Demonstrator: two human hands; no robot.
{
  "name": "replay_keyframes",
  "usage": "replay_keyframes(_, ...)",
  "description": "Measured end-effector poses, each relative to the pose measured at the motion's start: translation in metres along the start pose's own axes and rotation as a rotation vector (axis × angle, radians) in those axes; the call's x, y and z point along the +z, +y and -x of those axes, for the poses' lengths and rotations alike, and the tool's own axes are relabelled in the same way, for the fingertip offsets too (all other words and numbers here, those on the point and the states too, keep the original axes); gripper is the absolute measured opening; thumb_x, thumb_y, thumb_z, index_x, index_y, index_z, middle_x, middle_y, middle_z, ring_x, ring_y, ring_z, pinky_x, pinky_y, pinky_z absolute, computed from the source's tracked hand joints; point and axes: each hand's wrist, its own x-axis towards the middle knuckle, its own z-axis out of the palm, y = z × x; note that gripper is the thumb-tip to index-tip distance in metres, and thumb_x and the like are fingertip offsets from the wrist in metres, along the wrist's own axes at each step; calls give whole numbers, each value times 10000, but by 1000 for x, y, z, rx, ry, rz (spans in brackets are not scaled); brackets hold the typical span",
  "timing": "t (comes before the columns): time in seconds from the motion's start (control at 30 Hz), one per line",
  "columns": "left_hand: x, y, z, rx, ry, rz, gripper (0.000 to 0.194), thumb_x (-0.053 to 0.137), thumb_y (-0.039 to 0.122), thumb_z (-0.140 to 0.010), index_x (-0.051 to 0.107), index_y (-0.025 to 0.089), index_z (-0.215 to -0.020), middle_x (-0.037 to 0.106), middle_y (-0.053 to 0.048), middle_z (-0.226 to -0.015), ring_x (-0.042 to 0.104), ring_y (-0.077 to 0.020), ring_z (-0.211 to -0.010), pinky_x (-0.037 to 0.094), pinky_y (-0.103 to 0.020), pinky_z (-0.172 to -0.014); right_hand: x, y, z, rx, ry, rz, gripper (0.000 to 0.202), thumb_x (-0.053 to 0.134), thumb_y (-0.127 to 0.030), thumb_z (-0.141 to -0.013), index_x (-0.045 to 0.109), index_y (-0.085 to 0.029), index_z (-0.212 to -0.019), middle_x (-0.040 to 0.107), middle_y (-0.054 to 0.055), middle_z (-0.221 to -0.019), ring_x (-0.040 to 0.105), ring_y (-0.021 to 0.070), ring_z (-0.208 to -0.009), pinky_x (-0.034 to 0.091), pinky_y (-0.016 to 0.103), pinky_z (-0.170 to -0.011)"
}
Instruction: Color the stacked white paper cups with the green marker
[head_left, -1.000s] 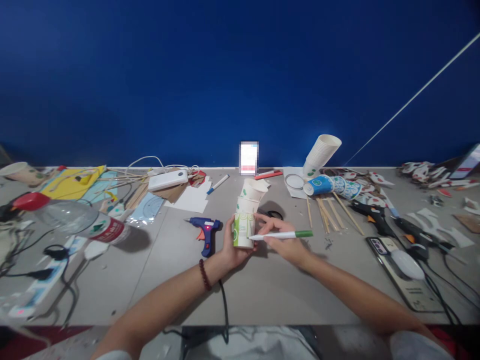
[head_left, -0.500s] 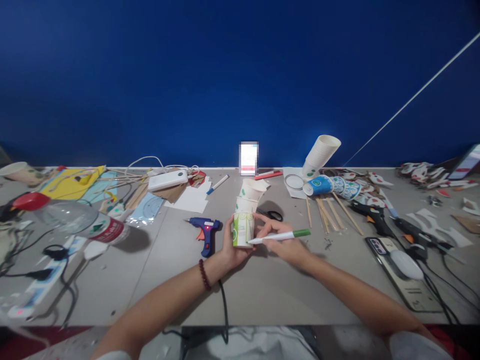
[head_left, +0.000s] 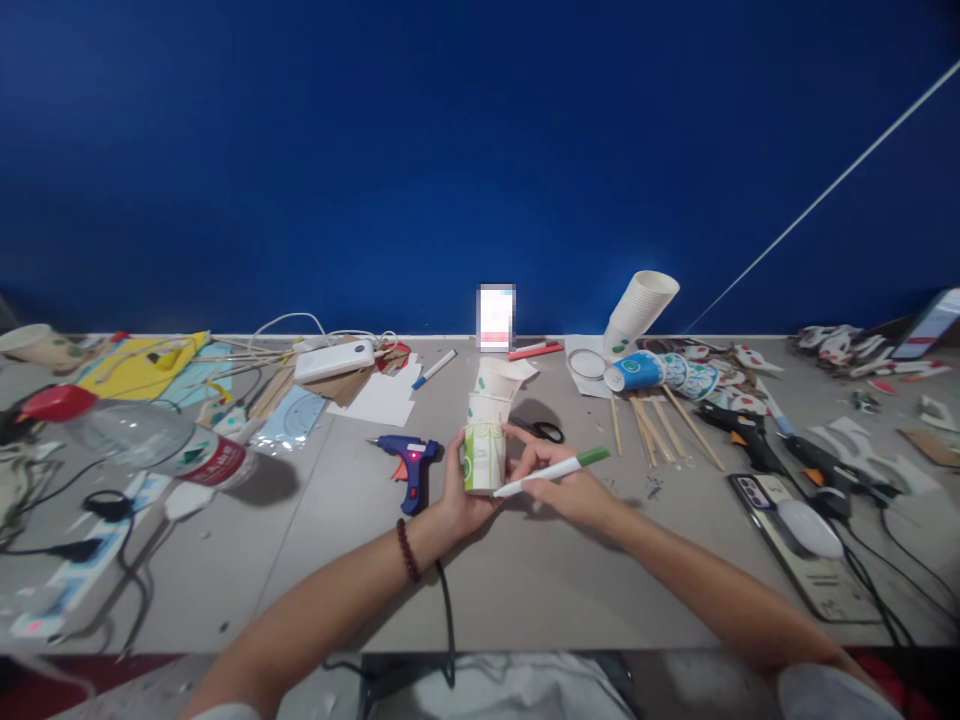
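A column of paper cups (head_left: 485, 458) stands tilted slightly away from me, its nearest part marked with green drawing and the white cups behind it bearing small green leaves. My left hand (head_left: 457, 502) is wrapped round the lower left side of this green-patterned end. In my right hand (head_left: 559, 482) is a white marker with a green end (head_left: 551, 472), pinched between thumb and fingers, its tip at the bottom rim of the cup. Some fingers of that hand rest against the cup's right side. Scissors (head_left: 550, 431) lie partly hidden behind it.
A blue glue gun (head_left: 410, 465) lies left of the cups, its cable running to the front edge. Further left are a bottle (head_left: 165, 440) and a power strip (head_left: 97, 560). To the right lie wooden sticks (head_left: 652, 428), a blue cup (head_left: 637, 372), more glue guns and a phone (head_left: 799, 545).
The marker's tip has moved down to the cup's bottom rim, and its green end has shifted up and left. The cup has turned a little in my left hand.
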Motion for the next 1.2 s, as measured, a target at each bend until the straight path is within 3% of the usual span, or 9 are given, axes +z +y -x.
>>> replay_keyframes(0.2, 1, 0, 1, -31, -14, -107, 461, 546, 564, -832, 673, 121, -862, 673, -87, -629, 617, -200, -488, 476, -288, -446, -3, 6, -3, -96, 142, -82, 197, 752, -394, -784, 642, -234, -747, 769, 84, -854, 586, 323, -1288, 477, 506, -1027)
replay_keyframes(0.27, 0, -1, 1, -36, -21, -131, 477, 549, 575, -828, 672, 115, -862, 679, -98, -645, 631, -205, -513, 486, -293, -464, -5, 10, -4, -147, 215, -64, 208, 720, -429, -819, 645, -238, -786, 767, 67, -866, 643, 308, -1213, 483, 502, -1024)
replay_keyframes(0.6, 5, -7, 1, 61, 3, -100, 323, 675, 454, -811, 657, 148, -913, 688, -36, -712, 642, -179, -572, 510, -287, -523, -4, 10, 0, -174, 281, 146, 60, 659, -301, -855, 647, -242, -860, 775, 78, -1059, 699, 281, -1134, 553, 458, -968)
replay_keyframes(1.2, 0, -10, -2, 100, -29, -195, 404, 682, 511, -812, 663, 131, -947, 682, -39, -729, 620, -170, -587, 493, -288, -525, -4, 10, 0, -123, 318, 258, 57, 665, -236, -814, 650, -233, -869, 778, 91, -1110, 735, 276, -1050, 584, 429, -893)
